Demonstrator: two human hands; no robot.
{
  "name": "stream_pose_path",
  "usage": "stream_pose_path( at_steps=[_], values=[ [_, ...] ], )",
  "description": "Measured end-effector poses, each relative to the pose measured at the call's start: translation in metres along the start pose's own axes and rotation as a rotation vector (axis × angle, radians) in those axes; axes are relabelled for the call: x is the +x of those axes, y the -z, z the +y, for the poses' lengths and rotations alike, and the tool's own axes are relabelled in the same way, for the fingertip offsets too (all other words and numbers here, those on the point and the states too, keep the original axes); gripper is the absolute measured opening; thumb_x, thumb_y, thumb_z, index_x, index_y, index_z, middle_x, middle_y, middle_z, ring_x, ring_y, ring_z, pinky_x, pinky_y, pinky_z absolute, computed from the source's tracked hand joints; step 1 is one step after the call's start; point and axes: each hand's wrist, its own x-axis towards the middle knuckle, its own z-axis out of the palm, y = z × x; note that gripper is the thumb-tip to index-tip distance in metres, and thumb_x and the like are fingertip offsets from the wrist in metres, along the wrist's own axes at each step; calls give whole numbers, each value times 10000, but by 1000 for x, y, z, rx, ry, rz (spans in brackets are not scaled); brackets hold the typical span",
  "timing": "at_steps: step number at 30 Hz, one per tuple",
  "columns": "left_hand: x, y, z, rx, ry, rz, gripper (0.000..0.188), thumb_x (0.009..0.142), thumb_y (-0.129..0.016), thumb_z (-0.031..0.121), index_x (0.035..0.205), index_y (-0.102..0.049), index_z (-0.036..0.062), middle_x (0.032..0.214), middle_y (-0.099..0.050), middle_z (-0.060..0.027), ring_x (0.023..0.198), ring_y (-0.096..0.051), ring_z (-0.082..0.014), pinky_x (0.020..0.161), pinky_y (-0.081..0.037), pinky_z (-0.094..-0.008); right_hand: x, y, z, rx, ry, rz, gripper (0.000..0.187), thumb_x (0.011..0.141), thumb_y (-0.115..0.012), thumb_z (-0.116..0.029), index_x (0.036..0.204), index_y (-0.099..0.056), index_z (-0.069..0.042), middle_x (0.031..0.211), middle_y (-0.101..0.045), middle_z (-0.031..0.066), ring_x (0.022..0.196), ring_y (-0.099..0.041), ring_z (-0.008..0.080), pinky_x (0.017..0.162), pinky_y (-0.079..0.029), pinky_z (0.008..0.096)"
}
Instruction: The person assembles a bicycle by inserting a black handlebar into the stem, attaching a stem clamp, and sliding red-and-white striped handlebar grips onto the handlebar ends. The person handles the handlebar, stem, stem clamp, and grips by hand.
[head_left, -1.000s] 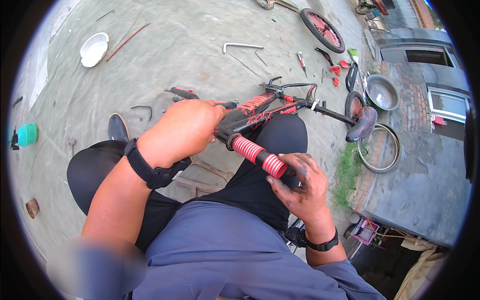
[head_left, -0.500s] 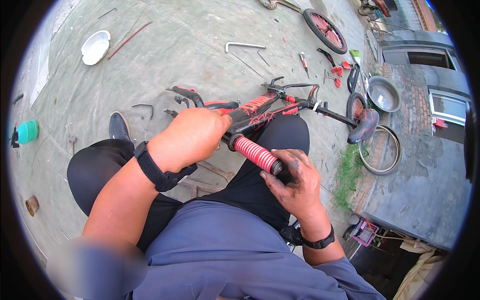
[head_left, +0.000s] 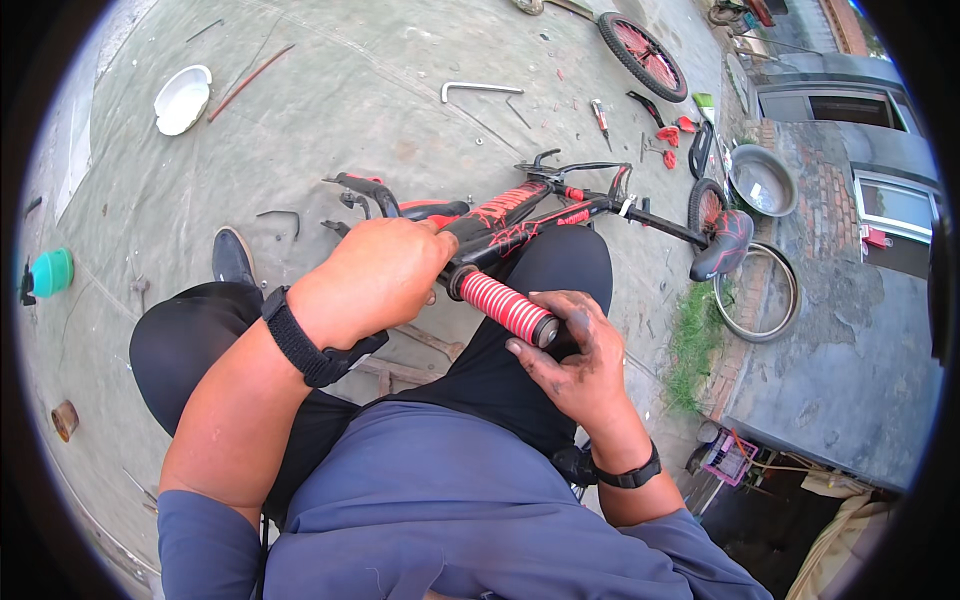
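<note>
A small black bicycle frame (head_left: 497, 216) with red markings lies across in front of my knees. My left hand (head_left: 392, 262) is closed around it near its head tube, and the fingertips are partly hidden. From that end a red tube with white rings (head_left: 500, 302) sticks out toward me, ending in a dark cap. My right hand (head_left: 580, 352), its fingers smudged black, curls around that capped end with thumb and fingers on opposite sides. The saddle (head_left: 722, 245) is at the frame's far right end.
On the ground lie a hex key (head_left: 487, 87), a screwdriver (head_left: 600, 122), red parts (head_left: 668, 135), a wheel (head_left: 642, 56) and a white dish (head_left: 183, 100). To the right are a metal basin (head_left: 763, 181), a bare rim (head_left: 757, 292) and a wall. A green bottle (head_left: 52, 272) stands left.
The view has shifted slightly. Both hands keep their places on the frame and the striped tube, and the tube's capped end is turned a little more into sight.
</note>
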Motion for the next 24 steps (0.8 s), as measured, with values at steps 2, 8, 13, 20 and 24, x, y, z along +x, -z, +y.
stream_pose_path(
  at_steps=[2, 8, 13, 20, 24],
  values=[
    [0, 0, 0, 4, -1, -5, 367, 742, -784, 102, 1076, -660, 15, 998, -689, -169, 948, -689, -384, 791, -559, -487, 0, -3, 2, 23, -19, 1, 504, 701, -911, -1, 1141, -666, 21, 1078, -729, 176, 985, -696, 295, 860, -572, 377],
    [1, -2, 0, 9, 2, -10, 371, 740, -781, 100, 1080, -660, 12, 1000, -689, -170, 959, -689, -382, 799, -562, -485, 0, -9, 7, 12, -90, -1, 472, 755, -883, -175, 1177, -709, -54, 1092, -728, 127, 1029, -689, 315, 864, -571, 386],
    [1, -1, 0, 4, 10, -6, 376, 739, -781, 96, 1085, -658, 15, 1001, -690, -170, 961, -689, -382, 802, -563, -488, 3, -12, 5, -28, -8, 39, 506, 681, -928, -59, 1119, -682, -3, 1048, -744, 156, 945, -709, 308, 851, -574, 392],
    [1, 1, 0, 1, 20, -24, 385, 737, -786, 98, 1091, -657, 17, 1005, -688, -172, 962, -689, -383, 799, -563, -491, 4, -13, 8, 25, -73, 42, 416, 729, -885, -146, 1112, -746, -63, 1048, -738, 106, 989, -696, 294, 849, -573, 373],
    [1, 3, -1, -9, 32, -7, 397, 733, -802, 104, 1093, -657, 18, 1009, -688, -174, 949, -689, -391, 794, -562, -493, 5, -14, 10, 20, -58, 51, 407, 725, -887, -139, 1098, -749, -53, 1036, -739, 110, 977, -698, 292, 844, -574, 371]
  ],
)
